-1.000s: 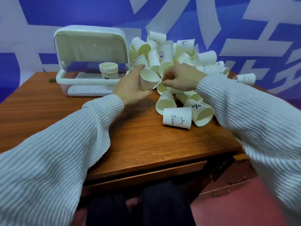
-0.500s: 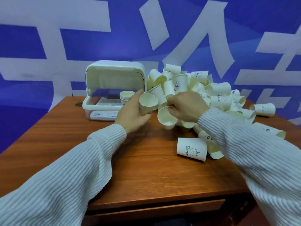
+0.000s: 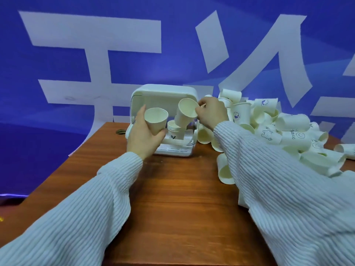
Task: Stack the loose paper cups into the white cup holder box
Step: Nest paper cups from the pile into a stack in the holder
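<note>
One white box [image 3: 163, 93] with its lid raised is seen at the far side of the wooden table [image 3: 182, 189], and one short stack of cups [image 3: 173, 129] stands upright inside it. Two cups are held: one cup [image 3: 155, 120] is gripped in the curled fingers of the left hand [image 3: 144, 137], just near the box, and a tilted cup [image 3: 185, 114] is pinched at its rim by the right hand [image 3: 211, 114] above the stack. A heap of loose cups [image 3: 284, 131], too many to count, lies at the right.
</note>
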### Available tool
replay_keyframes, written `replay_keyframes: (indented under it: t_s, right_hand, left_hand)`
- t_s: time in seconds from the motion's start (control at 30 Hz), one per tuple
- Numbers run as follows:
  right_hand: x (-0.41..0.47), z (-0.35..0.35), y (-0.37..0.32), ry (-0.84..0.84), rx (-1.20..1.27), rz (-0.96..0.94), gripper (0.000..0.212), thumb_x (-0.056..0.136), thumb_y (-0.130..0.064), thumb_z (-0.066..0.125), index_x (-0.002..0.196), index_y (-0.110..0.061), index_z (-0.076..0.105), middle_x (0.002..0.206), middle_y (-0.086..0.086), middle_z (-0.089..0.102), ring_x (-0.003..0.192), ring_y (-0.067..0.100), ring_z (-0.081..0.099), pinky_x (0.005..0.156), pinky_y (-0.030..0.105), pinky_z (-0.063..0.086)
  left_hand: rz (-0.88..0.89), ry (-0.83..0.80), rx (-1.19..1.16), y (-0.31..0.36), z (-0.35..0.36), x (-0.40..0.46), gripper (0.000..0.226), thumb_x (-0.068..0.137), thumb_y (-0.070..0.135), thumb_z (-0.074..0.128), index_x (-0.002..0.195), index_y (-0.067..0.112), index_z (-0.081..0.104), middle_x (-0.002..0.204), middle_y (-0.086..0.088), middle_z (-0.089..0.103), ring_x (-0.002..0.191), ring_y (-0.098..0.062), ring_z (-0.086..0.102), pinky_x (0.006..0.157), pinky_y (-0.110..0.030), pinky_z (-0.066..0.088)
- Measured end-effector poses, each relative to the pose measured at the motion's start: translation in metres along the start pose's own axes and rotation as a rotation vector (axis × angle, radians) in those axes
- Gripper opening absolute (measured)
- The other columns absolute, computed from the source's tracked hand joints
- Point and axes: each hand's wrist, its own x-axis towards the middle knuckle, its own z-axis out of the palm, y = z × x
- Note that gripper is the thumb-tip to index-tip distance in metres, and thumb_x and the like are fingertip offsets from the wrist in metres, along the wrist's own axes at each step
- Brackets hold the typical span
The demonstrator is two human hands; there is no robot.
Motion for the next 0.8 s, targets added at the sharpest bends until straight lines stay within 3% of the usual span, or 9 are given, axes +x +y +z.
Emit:
replay_keyframes:
  t_s: [0.1,0.2,0.33,0.43,0.6,0.8]
  right_hand:
    - [0.005,0.019,-0.007,0.05,-0.01,0.01,0.023,0.097,-0.02,0.055,0.114,-0.019,0.07,0.102,0.0,0.069,0.091,0.022,0.063,0.081,0.033,0.049]
    - [0.006,0.037,-0.009,0.048,-0.012,-0.006,0.028,0.097,-0.02,0.053,0.124,-0.022,0.061,0.103,0.004,0.072,0.084,0.025,0.068,0.079,0.042,0.059]
    - [0.008,0.052,-0.007,-0.039,-0.104,-0.036,0.033,0.095,-0.018,0.054,0.127,-0.023,0.061,0.106,0.009,0.073,0.095,0.03,0.067,0.081,0.041,0.056]
    - [0.013,0.059,-0.009,-0.081,-0.144,-0.024,0.03,0.094,-0.017,0.056,0.12,-0.02,0.071,0.112,0.012,0.074,0.103,0.034,0.067,0.088,0.045,0.058]
    - [0.018,0.072,-0.009,-0.269,-0.26,0.002,0.02,0.089,-0.011,0.056,0.096,-0.013,0.074,0.097,0.014,0.073,0.087,0.035,0.067,0.084,0.044,0.059]
    - [0.023,0.082,0.001,-0.298,-0.242,0.03,0.023,0.094,-0.013,0.055,0.103,-0.014,0.076,0.098,0.011,0.073,0.087,0.032,0.065,0.076,0.035,0.051]
  left_hand:
    - [0.004,0.004,-0.019,-0.006,-0.002,0.002,0.106,0.076,0.048,0.081,0.159,0.034,0.016,0.152,0.003,0.048,0.135,-0.028,0.05,0.109,-0.051,0.048]
    - [-0.002,-0.002,-0.037,-0.011,-0.001,0.005,0.101,0.078,0.046,0.082,0.156,0.034,0.019,0.147,-0.001,0.052,0.131,-0.03,0.052,0.107,-0.052,0.049]
    - [0.012,-0.001,-0.033,-0.016,0.003,0.011,0.095,0.08,0.04,0.084,0.153,0.031,0.024,0.144,-0.002,0.053,0.128,-0.026,0.053,0.106,-0.051,0.05]
    - [0.017,0.023,-0.042,-0.016,0.007,0.02,0.094,0.08,0.04,0.085,0.154,0.026,0.029,0.148,-0.001,0.048,0.132,-0.022,0.049,0.108,-0.048,0.049]
    - [0.022,0.061,-0.091,-0.011,0.012,0.039,0.093,0.08,0.045,0.083,0.155,0.029,0.03,0.147,0.001,0.051,0.129,-0.022,0.052,0.104,-0.048,0.052]
    - [0.05,0.052,-0.119,-0.005,0.024,0.055,0.09,0.077,0.046,0.082,0.151,0.032,0.033,0.143,0.005,0.052,0.124,-0.016,0.054,0.101,-0.045,0.054]
